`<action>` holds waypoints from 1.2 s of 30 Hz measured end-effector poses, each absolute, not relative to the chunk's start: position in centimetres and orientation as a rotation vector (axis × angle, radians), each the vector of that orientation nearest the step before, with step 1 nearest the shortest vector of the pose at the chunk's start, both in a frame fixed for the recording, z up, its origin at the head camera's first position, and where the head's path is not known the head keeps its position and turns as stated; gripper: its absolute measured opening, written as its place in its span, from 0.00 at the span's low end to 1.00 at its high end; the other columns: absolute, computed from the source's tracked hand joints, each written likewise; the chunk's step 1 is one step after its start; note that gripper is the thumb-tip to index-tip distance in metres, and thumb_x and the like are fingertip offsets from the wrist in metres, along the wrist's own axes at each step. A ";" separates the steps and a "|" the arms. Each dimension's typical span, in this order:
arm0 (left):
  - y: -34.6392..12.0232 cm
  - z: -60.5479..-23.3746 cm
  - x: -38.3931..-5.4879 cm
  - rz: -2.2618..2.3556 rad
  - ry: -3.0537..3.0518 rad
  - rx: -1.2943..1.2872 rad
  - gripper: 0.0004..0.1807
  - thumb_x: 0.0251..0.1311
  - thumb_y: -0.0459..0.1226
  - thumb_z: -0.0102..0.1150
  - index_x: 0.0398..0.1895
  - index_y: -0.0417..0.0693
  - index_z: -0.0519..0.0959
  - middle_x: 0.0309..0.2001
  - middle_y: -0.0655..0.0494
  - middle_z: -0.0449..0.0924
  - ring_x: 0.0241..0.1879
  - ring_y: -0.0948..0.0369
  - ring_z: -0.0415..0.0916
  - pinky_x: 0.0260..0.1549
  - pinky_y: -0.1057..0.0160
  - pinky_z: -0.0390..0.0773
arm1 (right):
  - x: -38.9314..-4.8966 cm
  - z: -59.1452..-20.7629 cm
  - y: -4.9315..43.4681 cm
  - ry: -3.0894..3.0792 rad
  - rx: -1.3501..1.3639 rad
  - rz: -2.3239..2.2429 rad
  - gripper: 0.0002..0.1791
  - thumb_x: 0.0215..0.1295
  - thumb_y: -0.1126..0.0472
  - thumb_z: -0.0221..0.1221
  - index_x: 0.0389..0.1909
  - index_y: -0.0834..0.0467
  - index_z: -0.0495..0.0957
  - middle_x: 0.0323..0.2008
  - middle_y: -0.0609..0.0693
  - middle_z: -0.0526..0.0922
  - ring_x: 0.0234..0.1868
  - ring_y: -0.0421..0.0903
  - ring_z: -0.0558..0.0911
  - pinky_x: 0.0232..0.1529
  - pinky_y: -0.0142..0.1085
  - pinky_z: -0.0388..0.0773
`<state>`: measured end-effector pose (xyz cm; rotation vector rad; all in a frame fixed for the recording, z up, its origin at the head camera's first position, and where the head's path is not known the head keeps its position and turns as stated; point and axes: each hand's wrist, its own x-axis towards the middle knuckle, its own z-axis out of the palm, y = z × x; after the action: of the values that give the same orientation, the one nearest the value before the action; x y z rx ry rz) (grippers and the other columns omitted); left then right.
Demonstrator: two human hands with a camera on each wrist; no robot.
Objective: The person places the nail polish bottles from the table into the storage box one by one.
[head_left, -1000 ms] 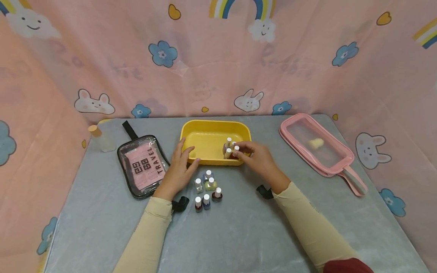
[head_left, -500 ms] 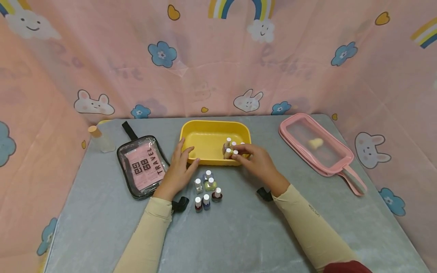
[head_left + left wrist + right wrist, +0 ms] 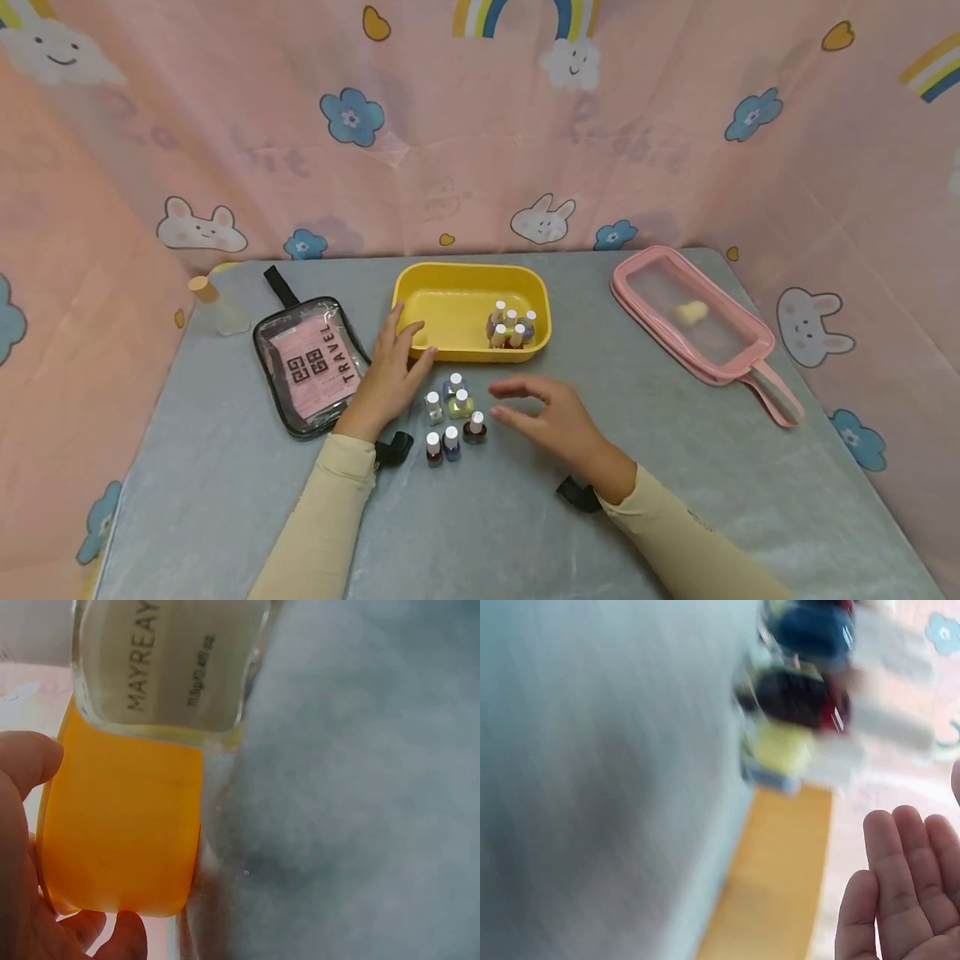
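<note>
Several small nail polish bottles (image 3: 476,429) with white caps stand in a loose cluster on the grey table, in front of a yellow tray (image 3: 420,350). More nail polish bottles (image 3: 512,321) stand at the tray's right end. My left hand (image 3: 386,375) rests at the tray's left front corner, fingers spread along the rim. Close up in the left wrist view is a clear bottle (image 3: 172,667) lettered MAYREAY. Thumb and fingers apart, my right hand (image 3: 558,425) hovers just right of the cluster, holding nothing. The bottles (image 3: 802,697) are blurred in the right wrist view.
Left of the tray lies a clear black-edged travel pouch (image 3: 315,367), with a frosted bottle (image 3: 219,308) with a tan cap behind it. A pink pouch (image 3: 693,317) with a see-through window lies at the right. A patterned pink curtain (image 3: 450,150) hangs behind the table.
My right hand has let go of a bottle among those in the tray and come back toward the front, beside the loose cluster. The left hand stays at the tray.
</note>
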<state>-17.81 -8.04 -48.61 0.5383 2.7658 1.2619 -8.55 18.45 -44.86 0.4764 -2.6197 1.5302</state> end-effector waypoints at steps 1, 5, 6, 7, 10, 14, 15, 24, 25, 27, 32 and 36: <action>-8.0 -48.6 -17.8 1.263 2.766 0.538 0.34 0.81 0.55 0.49 0.79 0.44 0.65 0.87 0.54 0.31 0.83 0.46 0.38 0.73 0.35 0.58 | -8.3 -45.2 18.1 -2.635 0.495 1.549 0.16 0.63 0.62 0.76 0.51 0.56 0.89 0.49 0.44 0.90 0.53 0.44 0.86 0.57 0.52 0.82; -8.0 -48.5 -17.9 1.268 2.772 0.545 0.34 0.81 0.53 0.50 0.79 0.43 0.65 0.87 0.53 0.31 0.83 0.46 0.38 0.74 0.35 0.57 | -7.8 -46.1 17.2 -2.676 0.543 1.592 0.18 0.61 0.60 0.78 0.52 0.55 0.89 0.50 0.43 0.89 0.53 0.43 0.87 0.59 0.50 0.81; -8.0 -48.5 -17.9 1.270 2.772 0.542 0.33 0.81 0.53 0.51 0.79 0.43 0.65 0.87 0.53 0.32 0.83 0.46 0.38 0.74 0.35 0.57 | -7.8 -46.3 17.1 -2.682 0.547 1.595 0.18 0.61 0.59 0.77 0.53 0.54 0.89 0.50 0.43 0.89 0.52 0.42 0.87 0.59 0.50 0.81; -8.0 -48.5 -17.9 1.274 2.774 0.543 0.33 0.81 0.52 0.51 0.79 0.43 0.66 0.87 0.52 0.32 0.83 0.45 0.38 0.74 0.35 0.57 | -7.8 -46.4 17.0 -2.686 0.554 1.596 0.19 0.61 0.59 0.77 0.53 0.54 0.89 0.50 0.42 0.89 0.52 0.42 0.87 0.59 0.50 0.81; -8.0 -48.4 -17.9 1.286 2.775 0.545 0.32 0.81 0.51 0.52 0.78 0.41 0.66 0.87 0.51 0.32 0.83 0.45 0.38 0.75 0.35 0.56 | -7.9 -46.7 16.8 -2.693 0.570 1.573 0.17 0.63 0.59 0.76 0.53 0.53 0.89 0.49 0.41 0.89 0.50 0.42 0.87 0.58 0.50 0.81; -8.0 -48.3 -17.9 1.292 2.774 0.543 0.32 0.81 0.51 0.52 0.78 0.42 0.66 0.87 0.52 0.32 0.83 0.45 0.38 0.74 0.35 0.56 | -8.1 -46.5 16.6 -2.716 0.581 1.528 0.15 0.65 0.59 0.75 0.52 0.54 0.89 0.48 0.41 0.89 0.48 0.40 0.87 0.55 0.49 0.83; -8.0 -48.3 -17.9 1.293 2.773 0.544 0.32 0.81 0.52 0.52 0.78 0.42 0.66 0.87 0.52 0.32 0.83 0.45 0.38 0.74 0.35 0.56 | -8.2 -46.4 16.6 -2.723 0.581 1.518 0.14 0.65 0.60 0.75 0.51 0.54 0.89 0.48 0.41 0.89 0.48 0.39 0.87 0.55 0.49 0.83; -8.0 -48.4 -18.0 1.293 2.765 0.550 0.33 0.80 0.52 0.52 0.78 0.42 0.66 0.87 0.53 0.32 0.83 0.46 0.38 0.75 0.36 0.56 | -10.5 -43.2 20.1 -2.647 0.372 1.490 0.13 0.66 0.60 0.74 0.49 0.58 0.87 0.45 0.47 0.89 0.48 0.47 0.86 0.53 0.57 0.83; -8.0 -48.4 -18.0 1.291 2.766 0.554 0.33 0.80 0.52 0.52 0.78 0.42 0.66 0.87 0.52 0.32 0.83 0.46 0.38 0.75 0.36 0.56 | -11.0 -42.7 20.7 -2.630 0.334 1.468 0.14 0.67 0.60 0.74 0.50 0.59 0.87 0.45 0.47 0.89 0.48 0.47 0.86 0.54 0.56 0.83; -8.0 -48.4 -18.0 1.286 2.768 0.556 0.33 0.81 0.52 0.52 0.78 0.42 0.66 0.87 0.52 0.32 0.83 0.45 0.38 0.75 0.36 0.56 | -12.1 -41.8 21.9 -2.586 0.259 1.424 0.15 0.67 0.59 0.74 0.52 0.60 0.87 0.46 0.49 0.89 0.49 0.47 0.86 0.55 0.55 0.82; -8.0 -48.3 -17.8 1.280 2.765 0.547 0.33 0.81 0.52 0.51 0.79 0.42 0.66 0.87 0.52 0.32 0.83 0.45 0.38 0.75 0.36 0.56 | -14.9 -41.2 23.7 -2.516 0.152 1.375 0.16 0.69 0.58 0.72 0.53 0.61 0.86 0.46 0.54 0.88 0.49 0.52 0.85 0.59 0.57 0.79; -8.0 -48.3 -17.7 1.275 2.757 0.536 0.33 0.81 0.52 0.51 0.79 0.43 0.66 0.87 0.53 0.31 0.84 0.46 0.37 0.75 0.36 0.56 | -16.2 -42.1 24.2 -2.581 0.132 1.321 0.17 0.70 0.57 0.72 0.55 0.60 0.86 0.48 0.56 0.89 0.52 0.56 0.85 0.58 0.60 0.80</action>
<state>-17.70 -8.03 -48.33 0.5363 2.7572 1.2747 -16.22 24.24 -42.13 0.1321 -2.5812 1.3210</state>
